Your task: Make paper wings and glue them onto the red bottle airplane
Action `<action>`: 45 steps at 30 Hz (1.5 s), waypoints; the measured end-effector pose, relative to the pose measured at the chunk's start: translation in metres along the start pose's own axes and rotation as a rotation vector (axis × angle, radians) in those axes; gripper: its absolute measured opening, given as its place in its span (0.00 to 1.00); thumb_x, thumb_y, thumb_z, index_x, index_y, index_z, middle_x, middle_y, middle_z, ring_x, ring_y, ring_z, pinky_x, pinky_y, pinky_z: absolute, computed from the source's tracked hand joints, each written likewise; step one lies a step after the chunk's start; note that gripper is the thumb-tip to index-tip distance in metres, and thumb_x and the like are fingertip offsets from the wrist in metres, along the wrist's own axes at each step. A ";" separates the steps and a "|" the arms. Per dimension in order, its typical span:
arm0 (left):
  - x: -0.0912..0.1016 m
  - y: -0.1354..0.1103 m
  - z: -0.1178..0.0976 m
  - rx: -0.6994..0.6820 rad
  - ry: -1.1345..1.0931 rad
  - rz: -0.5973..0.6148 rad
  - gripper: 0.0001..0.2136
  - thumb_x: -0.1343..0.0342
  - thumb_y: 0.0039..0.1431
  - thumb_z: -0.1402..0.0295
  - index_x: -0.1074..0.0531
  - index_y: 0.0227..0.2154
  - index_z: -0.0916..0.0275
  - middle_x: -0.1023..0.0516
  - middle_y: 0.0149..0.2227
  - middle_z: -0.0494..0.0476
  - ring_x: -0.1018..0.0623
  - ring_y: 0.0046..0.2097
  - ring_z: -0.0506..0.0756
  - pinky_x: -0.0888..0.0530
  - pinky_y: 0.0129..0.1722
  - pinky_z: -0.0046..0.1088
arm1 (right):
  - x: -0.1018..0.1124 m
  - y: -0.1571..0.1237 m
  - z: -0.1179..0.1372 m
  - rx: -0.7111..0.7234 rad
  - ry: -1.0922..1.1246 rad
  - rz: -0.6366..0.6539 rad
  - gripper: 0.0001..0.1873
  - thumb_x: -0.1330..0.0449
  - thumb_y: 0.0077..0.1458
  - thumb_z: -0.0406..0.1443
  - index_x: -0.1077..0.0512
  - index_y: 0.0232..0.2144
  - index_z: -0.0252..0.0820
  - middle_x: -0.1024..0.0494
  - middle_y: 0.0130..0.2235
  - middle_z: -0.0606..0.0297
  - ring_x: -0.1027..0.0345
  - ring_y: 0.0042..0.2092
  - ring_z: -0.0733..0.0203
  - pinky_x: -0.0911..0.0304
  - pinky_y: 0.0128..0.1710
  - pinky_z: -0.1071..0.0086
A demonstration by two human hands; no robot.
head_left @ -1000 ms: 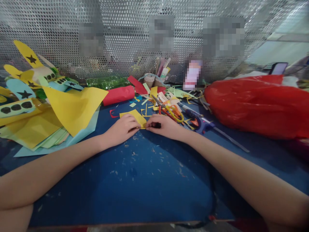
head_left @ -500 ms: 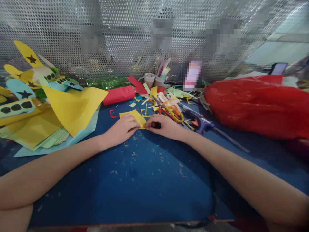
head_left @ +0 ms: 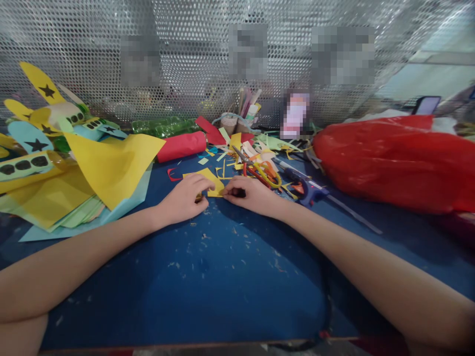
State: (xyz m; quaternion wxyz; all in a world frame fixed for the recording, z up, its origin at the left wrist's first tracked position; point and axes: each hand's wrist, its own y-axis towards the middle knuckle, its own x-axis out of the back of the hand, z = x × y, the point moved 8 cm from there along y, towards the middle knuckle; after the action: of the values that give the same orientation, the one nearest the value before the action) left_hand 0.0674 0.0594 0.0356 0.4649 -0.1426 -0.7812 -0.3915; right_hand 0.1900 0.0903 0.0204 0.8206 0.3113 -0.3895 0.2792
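A small yellow paper piece (head_left: 211,179) lies on the blue table (head_left: 208,277) in the middle. My left hand (head_left: 183,199) rests on its left part with fingers curled, pinching the paper's near edge. My right hand (head_left: 248,192) presses the paper's right corner, fingers closed around a small dark object that I cannot name. Both forearms lie on the table.
Scissors (head_left: 261,170) and paper scraps lie just behind my hands. A glue gun (head_left: 305,185) sits to the right, beside a red plastic bag (head_left: 397,158). Yellow sheets (head_left: 111,163) and paper planes (head_left: 37,123) fill the left. A red roll (head_left: 181,146) lies behind; a perforated metal screen (head_left: 208,64) closes off the back.
My left hand has drawn its fingers back a little and curled them over the paper's near edge. The right hand has barely moved.
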 end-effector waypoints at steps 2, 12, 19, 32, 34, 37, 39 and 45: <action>-0.002 0.000 -0.005 -0.067 -0.006 0.011 0.09 0.50 0.57 0.76 0.28 0.38 0.62 0.24 0.39 0.57 0.27 0.44 0.56 0.31 0.47 0.38 | 0.000 0.000 0.000 -0.004 0.004 -0.002 0.06 0.43 0.56 0.33 0.25 0.32 0.40 0.27 0.30 0.64 0.34 0.30 0.66 0.36 0.33 0.70; -0.007 0.001 -0.007 -0.108 0.010 0.069 0.08 0.49 0.63 0.69 0.24 0.35 0.63 0.22 0.36 0.57 0.26 0.41 0.55 0.31 0.46 0.37 | 0.003 0.000 -0.012 -0.068 0.140 0.009 0.06 0.44 0.53 0.34 0.27 0.33 0.41 0.25 0.32 0.63 0.32 0.32 0.64 0.35 0.35 0.68; -0.007 -0.001 -0.006 -0.114 0.007 0.052 0.08 0.48 0.62 0.69 0.24 0.36 0.64 0.22 0.36 0.57 0.27 0.41 0.55 0.31 0.47 0.37 | 0.003 -0.001 -0.009 -0.064 0.224 0.002 0.04 0.42 0.53 0.35 0.31 0.32 0.41 0.28 0.30 0.66 0.36 0.30 0.66 0.37 0.32 0.70; -0.007 -0.001 -0.003 -0.104 0.027 0.029 0.08 0.48 0.62 0.69 0.23 0.36 0.63 0.23 0.35 0.57 0.26 0.41 0.55 0.31 0.46 0.38 | 0.000 0.002 -0.007 -0.052 0.050 -0.011 0.03 0.42 0.56 0.34 0.29 0.33 0.40 0.29 0.28 0.67 0.37 0.29 0.66 0.39 0.30 0.71; -0.007 -0.001 -0.003 -0.103 0.034 0.027 0.08 0.48 0.62 0.69 0.23 0.36 0.62 0.23 0.35 0.57 0.26 0.41 0.55 0.31 0.46 0.39 | 0.000 0.001 -0.003 -0.028 0.045 -0.012 0.03 0.43 0.56 0.33 0.29 0.33 0.41 0.29 0.29 0.67 0.37 0.29 0.66 0.39 0.30 0.71; -0.007 -0.001 -0.003 -0.104 0.043 0.025 0.08 0.48 0.62 0.69 0.23 0.36 0.62 0.23 0.35 0.56 0.26 0.40 0.55 0.30 0.45 0.38 | 0.001 0.000 0.004 0.027 -0.009 -0.018 0.04 0.45 0.58 0.33 0.29 0.33 0.41 0.29 0.30 0.66 0.36 0.30 0.66 0.38 0.32 0.71; -0.006 -0.001 -0.003 -0.103 0.048 0.014 0.09 0.48 0.62 0.69 0.22 0.36 0.62 0.23 0.34 0.57 0.26 0.39 0.55 0.30 0.45 0.38 | 0.001 -0.001 0.008 0.058 -0.050 -0.019 0.05 0.46 0.58 0.32 0.29 0.34 0.41 0.30 0.30 0.65 0.36 0.31 0.65 0.38 0.33 0.70; -0.006 -0.001 -0.003 -0.095 0.054 0.011 0.09 0.48 0.62 0.70 0.22 0.36 0.64 0.24 0.34 0.58 0.27 0.40 0.56 0.30 0.45 0.38 | 0.001 -0.001 0.007 0.054 -0.082 -0.033 0.05 0.44 0.57 0.33 0.28 0.34 0.40 0.30 0.30 0.65 0.36 0.30 0.65 0.37 0.32 0.71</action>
State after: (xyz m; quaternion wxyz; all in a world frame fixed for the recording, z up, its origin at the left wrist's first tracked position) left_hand 0.0718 0.0570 0.0306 0.4805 -0.1582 -0.7483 -0.4291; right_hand 0.1882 0.0843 0.0247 0.7998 0.3509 -0.4098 0.2633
